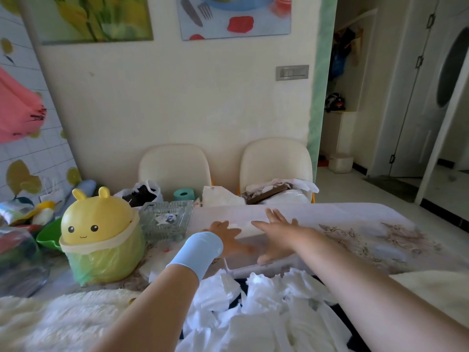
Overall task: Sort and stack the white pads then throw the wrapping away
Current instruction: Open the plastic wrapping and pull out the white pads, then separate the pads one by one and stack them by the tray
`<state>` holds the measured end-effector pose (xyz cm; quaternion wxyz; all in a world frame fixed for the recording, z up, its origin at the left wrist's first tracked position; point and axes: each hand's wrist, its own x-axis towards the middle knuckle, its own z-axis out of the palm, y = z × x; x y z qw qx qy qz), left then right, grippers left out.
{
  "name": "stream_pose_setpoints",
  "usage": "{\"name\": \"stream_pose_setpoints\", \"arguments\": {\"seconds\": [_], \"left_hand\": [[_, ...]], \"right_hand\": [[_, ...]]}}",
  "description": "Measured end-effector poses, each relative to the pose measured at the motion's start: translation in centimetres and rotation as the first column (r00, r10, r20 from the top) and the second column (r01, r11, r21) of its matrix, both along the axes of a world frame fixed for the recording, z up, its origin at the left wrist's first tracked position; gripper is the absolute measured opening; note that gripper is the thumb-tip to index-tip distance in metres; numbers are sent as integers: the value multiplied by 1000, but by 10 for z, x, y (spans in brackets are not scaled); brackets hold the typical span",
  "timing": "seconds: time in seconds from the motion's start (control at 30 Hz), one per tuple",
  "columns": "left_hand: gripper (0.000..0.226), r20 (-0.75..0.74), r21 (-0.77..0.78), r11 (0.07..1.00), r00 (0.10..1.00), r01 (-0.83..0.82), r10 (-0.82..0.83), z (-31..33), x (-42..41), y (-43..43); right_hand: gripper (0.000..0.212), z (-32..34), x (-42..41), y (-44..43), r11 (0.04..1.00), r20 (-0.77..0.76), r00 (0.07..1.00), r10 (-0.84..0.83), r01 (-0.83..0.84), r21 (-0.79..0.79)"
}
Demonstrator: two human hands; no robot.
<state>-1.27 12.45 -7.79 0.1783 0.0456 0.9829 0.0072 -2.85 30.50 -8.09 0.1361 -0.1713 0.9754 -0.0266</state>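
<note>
**Both hands spread flat against the wrapping**

The left hand (224, 235) and right hand (276, 231), fingers straight and splayed and gripping nothing, lie against the translucent wrapping (228, 214) at mid-table (380, 219). The white pads (266, 298) are heaped at the near edge. They look light, soft and easily crumpled, so they are best lifted by their flat edges. The film is probably slippery and best gathered at a corner.

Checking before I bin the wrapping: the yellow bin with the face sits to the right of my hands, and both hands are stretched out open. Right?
Not quite. The yellow bin stands to the left of the hands, not the right; the head view shows it. The left hand and right hand are indeed both stretched out open.
</note>
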Motion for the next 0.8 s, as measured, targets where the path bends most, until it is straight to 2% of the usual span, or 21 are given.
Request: {"name": "stream_pose_setpoints", "arguments": {"seconds": [0.1, 0.23, 0.33, 0.4, 0.43, 0.5, 0.53, 0.57, 0.63, 0.7, 0.8], "left_hand": [[101, 38, -19, 999, 998, 49, -48, -5, 0, -5], [96, 3, -63, 995, 997, 80, -80, -10, -2, -15], [89, -42, 54, 996, 997, 71, -69, -4, 4, -18], [72, -151, 207, 977, 988, 54, -22, 5, 16, -20], [58, -210, 262, 964, 978, 50, 7, 10, 24, -23], [32, -260, 276, 959, 966, 62, 12, 17, 45, -30], [28, -245, 261, 963, 970, 71, -5, 20, 57, -33], [27, -214, 235, 968, 976, 82, -30, 21, 70, -36], [32, -134, 151, 983, 987, 105, -85, 19, 92, -44], [46, -28, 65, 994, 996, 91, -89, 10, 110, -56], [59, 53, 60, 998, 998, 28, -31, 2, 134, -68]], "right_hand": [[113, -10, 0, 1, 1000, 90, 996, -23, 25, -14], [107, -10, 5, 1, 999, 86, 996, -35, 34, 6], [103, 3, 15, 1, 996, 76, 994, -72, 76, -45], [87, 13, 22, 1, 988, 18, 997, -79, 80, -129], [72, 18, 28, 0, 982, -29, 997, -65, 59, -179], [33, 26, 43, -10, 967, -149, 989, -8, -30, -253], [23, 28, 53, -18, 961, -186, 982, 28, -77, -265], [22, 30, 63, -27, 956, -195, 978, 72, -124, -266], [25, 31, 83, -46, 952, -133, 979, 154, -183, -244], [27, 30, 102, -62, 950, -53, 973, 223, -229, -210], [25, 20, 114, -78, 956, 50, 963, 265, -256, -143]]}}
